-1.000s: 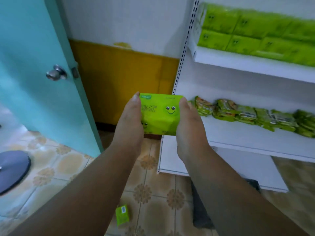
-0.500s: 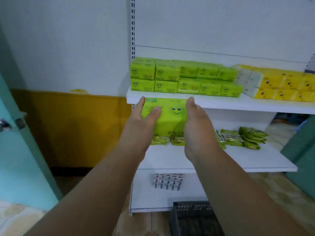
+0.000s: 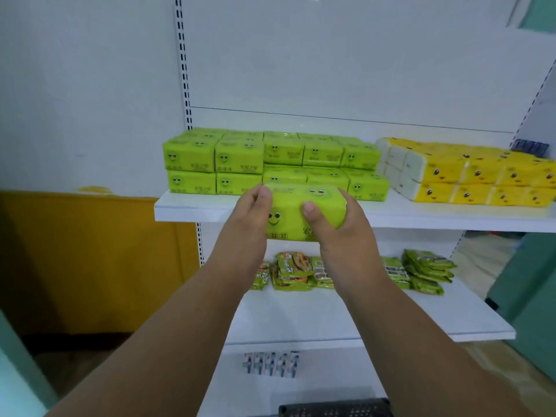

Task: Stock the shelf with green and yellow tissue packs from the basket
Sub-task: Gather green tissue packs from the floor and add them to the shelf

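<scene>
While you hold the green tissue pack [image 3: 304,212] at frame center, both hands are on it: left hand [image 3: 249,218] grips the pack's left end w/ fingers curled round the far side, right hand [image 3: 337,224] grips the right end, thumb [image 3: 313,213] pressed on the front face. Pack is level w/ the front edge of the upper shelf [image 3: 192,210], in front of the stock; can't tell if it touches the board. Smiley print faces you.

Behind it, center of frame, green packs [image 3: 240,164] sit stacked 2 high in a row on that shelf. Yellow packs [image 3: 469,176] are stacked just beside them, right of frame, also 2 high.

Lower shelf [image 3: 301,314] below your wrists carries green snack packets [image 3: 291,270] in the middle and a 2nd pile [image 3: 427,275] to the right. Small hanging blister cards [image 3: 270,364] show under that shelf, lower center. Black basket [image 3: 334,409] rim shows at bottom edge, only partly in view. Yellow wall panel [image 3: 90,260] at left, teal door edge [image 3: 15,371] lower left corner.
</scene>
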A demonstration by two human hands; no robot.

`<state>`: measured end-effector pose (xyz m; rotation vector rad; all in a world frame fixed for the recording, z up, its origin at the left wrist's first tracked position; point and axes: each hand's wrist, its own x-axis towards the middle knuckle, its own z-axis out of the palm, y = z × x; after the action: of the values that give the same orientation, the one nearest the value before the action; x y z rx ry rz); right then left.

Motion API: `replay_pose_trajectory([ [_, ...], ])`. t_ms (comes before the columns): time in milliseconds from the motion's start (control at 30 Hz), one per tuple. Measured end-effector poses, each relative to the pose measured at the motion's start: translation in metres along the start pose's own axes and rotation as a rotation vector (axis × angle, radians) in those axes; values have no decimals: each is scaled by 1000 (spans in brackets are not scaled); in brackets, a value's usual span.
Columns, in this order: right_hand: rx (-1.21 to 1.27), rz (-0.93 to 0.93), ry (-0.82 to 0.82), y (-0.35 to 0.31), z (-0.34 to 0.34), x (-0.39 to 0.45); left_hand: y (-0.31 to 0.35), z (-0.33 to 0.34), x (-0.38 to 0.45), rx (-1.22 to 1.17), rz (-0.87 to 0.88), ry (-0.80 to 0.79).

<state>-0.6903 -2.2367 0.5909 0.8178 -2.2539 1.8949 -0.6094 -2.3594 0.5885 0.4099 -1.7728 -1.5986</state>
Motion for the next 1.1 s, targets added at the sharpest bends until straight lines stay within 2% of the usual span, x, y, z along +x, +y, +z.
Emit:
replay_pose_trajectory([
  [67, -6, 7, 17, 7, 5, 18, -7, -1, 19, -8, 15, -104],
  [133, -18, 5, 49, 14, 13, 38, -14, -1, 42, 90, 67, -145],
  [233, -69, -11, 130, 20, 26, 70, -20, 1, 82, 430, 274, -8],
  [333, -95, -38, 163, 23, 37, 104, -20, 5, 120, 616, 420, 129],
  [467, -200, -19, 105, 27, 46, 146, -22, 4, 168, 679, 404, 126],
  [533, -222, -22, 103, 31, 53, 163, -25, 2, 188, 813, 460, 136],
  [600, -236, -36, 122, 37, 61, 177, -31, 0, 202, 936, 559, 228],
  [700, -269, -60, 153, 46, 76, 193, -42, -4, 220, 1001, 632, 302],
  [967, -339, -94, 183, 58, 100, 215, -58, -13, 249, 1041, 729, 224],
  [1100, -381, -101, 138, 60, 105, 222, -59, -11, 253, 1134, 708, 182],
])
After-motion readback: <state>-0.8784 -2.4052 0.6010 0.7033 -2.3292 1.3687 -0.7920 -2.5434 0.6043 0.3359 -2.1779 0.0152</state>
